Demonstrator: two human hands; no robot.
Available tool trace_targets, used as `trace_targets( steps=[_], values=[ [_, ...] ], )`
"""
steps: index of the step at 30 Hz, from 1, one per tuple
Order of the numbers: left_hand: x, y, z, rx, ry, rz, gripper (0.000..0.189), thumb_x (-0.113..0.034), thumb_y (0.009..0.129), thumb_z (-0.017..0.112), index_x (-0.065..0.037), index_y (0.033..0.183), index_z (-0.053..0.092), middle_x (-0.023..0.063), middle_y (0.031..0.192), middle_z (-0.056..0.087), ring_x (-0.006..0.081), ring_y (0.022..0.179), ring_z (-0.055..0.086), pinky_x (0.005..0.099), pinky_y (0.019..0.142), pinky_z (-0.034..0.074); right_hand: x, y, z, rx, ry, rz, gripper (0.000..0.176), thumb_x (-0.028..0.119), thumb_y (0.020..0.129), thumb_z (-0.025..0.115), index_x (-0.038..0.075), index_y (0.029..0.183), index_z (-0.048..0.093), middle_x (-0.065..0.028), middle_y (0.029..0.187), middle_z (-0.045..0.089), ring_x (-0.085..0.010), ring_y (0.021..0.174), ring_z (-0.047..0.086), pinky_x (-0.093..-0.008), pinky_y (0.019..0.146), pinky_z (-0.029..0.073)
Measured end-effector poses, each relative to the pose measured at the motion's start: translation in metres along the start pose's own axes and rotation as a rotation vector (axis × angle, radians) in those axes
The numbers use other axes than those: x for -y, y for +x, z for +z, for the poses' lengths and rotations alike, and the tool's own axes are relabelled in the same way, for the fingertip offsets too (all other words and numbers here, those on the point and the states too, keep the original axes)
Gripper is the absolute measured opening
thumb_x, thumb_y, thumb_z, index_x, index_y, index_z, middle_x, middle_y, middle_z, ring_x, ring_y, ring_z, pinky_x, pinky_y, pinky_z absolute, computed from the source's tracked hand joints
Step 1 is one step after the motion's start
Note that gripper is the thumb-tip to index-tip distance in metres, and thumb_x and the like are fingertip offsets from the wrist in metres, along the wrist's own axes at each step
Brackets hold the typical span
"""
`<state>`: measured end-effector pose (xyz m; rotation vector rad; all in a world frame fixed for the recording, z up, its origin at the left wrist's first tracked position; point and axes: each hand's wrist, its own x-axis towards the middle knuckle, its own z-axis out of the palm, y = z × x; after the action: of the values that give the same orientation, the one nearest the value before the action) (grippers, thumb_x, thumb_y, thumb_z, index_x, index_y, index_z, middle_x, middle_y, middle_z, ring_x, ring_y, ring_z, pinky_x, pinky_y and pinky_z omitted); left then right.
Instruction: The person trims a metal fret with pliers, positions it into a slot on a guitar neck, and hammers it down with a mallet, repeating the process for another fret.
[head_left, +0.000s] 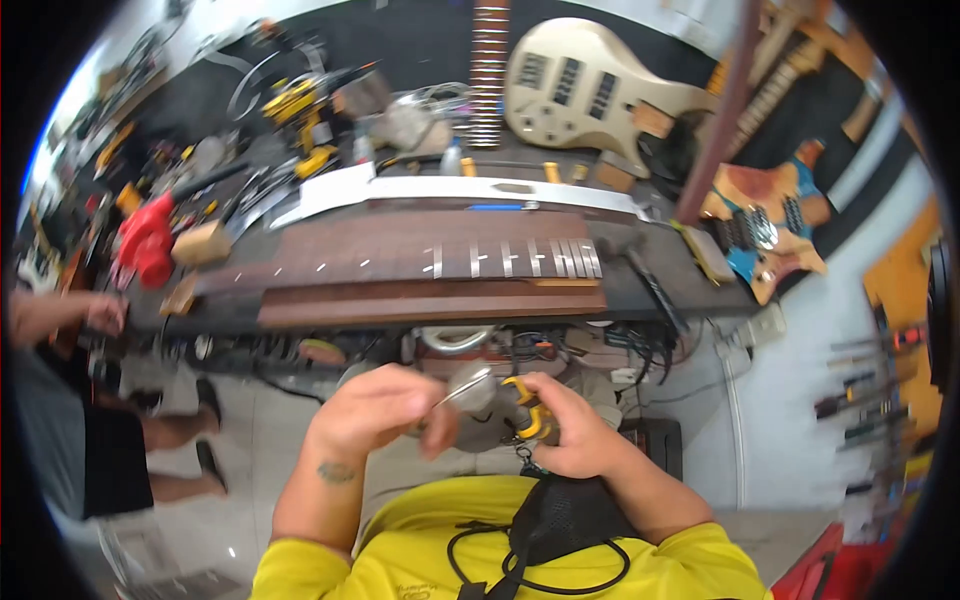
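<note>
The left hand pinches a fret wire; the right hand grips a yellow-and-black tool. A partly fretted guitar neck lies above the workbench edge.

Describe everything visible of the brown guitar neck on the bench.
The neck looks like brown wood, narrowing leftward to a paler end. Metal frets cross its wider right part, bunched at the right end; short pale marks dot the rest. It lies by brown boards on the bench; neither left hand nor right hand touches it.
</note>
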<state>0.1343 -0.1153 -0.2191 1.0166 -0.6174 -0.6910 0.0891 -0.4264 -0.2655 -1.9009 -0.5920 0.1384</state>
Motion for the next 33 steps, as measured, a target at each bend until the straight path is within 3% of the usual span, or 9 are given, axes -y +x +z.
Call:
trace_targets(
  steps=[6, 10, 12, 16, 24, 26, 28, 31, 33],
  values=[
    [0.051, 0.01, -0.005, 0.328, -0.409, 0.256, 0.035, -0.021, 0.105, 0.066, 0.003, 0.08, 0.07, 0.0185, 0.081, 0.074, 0.0266, 0.061, 0.058, 0.0423, 0.064, 0.042, 0.008, -0.006, -0.015, 0.07, -0.304, -0.117, 0.09, 0.003, 0.065, 0.072, 0.007, 0.151, 0.047, -0.0176, 0.133, 0.055, -0.0409, 0.128, 0.052, -0.0484, 0.116, 0.033],
    [0.043, 0.026, 0.017, 0.588, -0.399, 0.38, 0.031, -0.022, 0.105, 0.068, 0.005, 0.094, 0.08, 0.0165, 0.088, 0.073, 0.0292, 0.077, 0.059, 0.0423, 0.067, 0.043, 0.004, -0.015, -0.048, -0.15, -0.352, -0.011, 0.068, 0.008, 0.076, 0.08, 0.006, 0.142, 0.063, -0.0159, 0.131, 0.067, -0.0394, 0.124, 0.064, -0.0458, 0.109, 0.049],
    [0.039, 0.018, 0.024, 0.281, -0.384, 0.261, 0.027, -0.02, 0.106, 0.07, 0.002, 0.096, 0.081, 0.0123, 0.092, 0.065, 0.0264, 0.082, 0.057, 0.0389, 0.07, 0.043, 0.003, -0.02, -0.084, -0.483, -0.385, 0.088, 0.057, 0.011, 0.082, 0.082, 0.004, 0.137, 0.067, -0.0177, 0.129, 0.073, -0.0402, 0.121, 0.07, -0.0461, 0.105, 0.055],
    [0.066, 0.023, 0.016, 0.139, -0.363, 0.207, 0.022, -0.022, 0.105, 0.074, -0.002, 0.113, 0.077, 0.0069, 0.091, 0.058, 0.0223, 0.079, 0.051, 0.0383, 0.071, 0.042, -0.024, -0.01, -0.174, -0.936, -0.74, 0.445, 0.055, 0.028, 0.092, 0.079, 0.002, 0.14, 0.066, -0.0268, 0.127, 0.073, -0.0437, 0.123, 0.069, -0.0485, 0.106, 0.054],
    [0.097, 0.038, 0.019, -0.048, -0.553, 0.064, 0.012, -0.016, 0.107, 0.071, -0.007, 0.114, 0.068, 0.0107, 0.099, 0.069, 0.0215, 0.089, 0.065, 0.0375, 0.08, 0.051, -0.08, 0.012, -0.225, -0.736, -1.109, 0.788, 0.061, 0.042, 0.092, 0.082, 0.005, 0.138, 0.069, -0.026, 0.133, 0.07, -0.0446, 0.125, 0.066, -0.0522, 0.105, 0.053],
    [0.096, 0.04, 0.015, -0.075, -0.623, 0.041, 0.011, -0.013, 0.106, 0.07, -0.006, 0.115, 0.069, 0.0117, 0.106, 0.073, 0.0224, 0.097, 0.071, 0.0389, 0.087, 0.057, -0.055, 0.018, -0.202, -0.935, -1.342, 0.76, 0.055, 0.039, 0.092, 0.083, 0.008, 0.136, 0.07, -0.0195, 0.139, 0.068, -0.0394, 0.132, 0.062, -0.0494, 0.109, 0.049],
    [0.092, 0.047, 0.014, -0.152, -0.642, 0.036, 0.011, -0.011, 0.106, 0.07, -0.006, 0.116, 0.069, 0.0098, 0.108, 0.075, 0.0207, 0.099, 0.073, 0.0384, 0.09, 0.059, -0.039, 0.02, -0.186, -0.944, -1.206, 0.393, 0.046, 0.031, 0.091, 0.083, 0.008, 0.129, 0.072, -0.0138, 0.137, 0.067, -0.0339, 0.132, 0.06, -0.0462, 0.111, 0.046],
    [0.087, 0.062, 0.012, -0.176, -0.605, 0.028, 0.01, -0.012, 0.107, 0.07, -0.007, 0.115, 0.07, 0.0077, 0.108, 0.075, 0.0199, 0.104, 0.073, 0.04, 0.096, 0.06, 0.029, 0.037, -0.122, -0.451, -0.519, -0.041, 0.044, 0.02, 0.084, 0.084, 0.003, 0.122, 0.071, -0.0136, 0.122, 0.07, -0.0312, 0.113, 0.069, -0.0408, 0.102, 0.053],
    [0.085, 0.07, 0.014, -0.145, -0.606, 0.027, 0.01, -0.012, 0.107, 0.069, -0.006, 0.115, 0.07, 0.0074, 0.108, 0.075, 0.0199, 0.105, 0.073, 0.0404, 0.098, 0.059, 0.052, 0.051, -0.093, -0.107, -0.464, -0.231, 0.058, 0.021, 0.078, 0.09, 0.003, 0.129, 0.069, -0.0148, 0.126, 0.071, -0.032, 0.116, 0.07, -0.042, 0.102, 0.054]
  ],
)
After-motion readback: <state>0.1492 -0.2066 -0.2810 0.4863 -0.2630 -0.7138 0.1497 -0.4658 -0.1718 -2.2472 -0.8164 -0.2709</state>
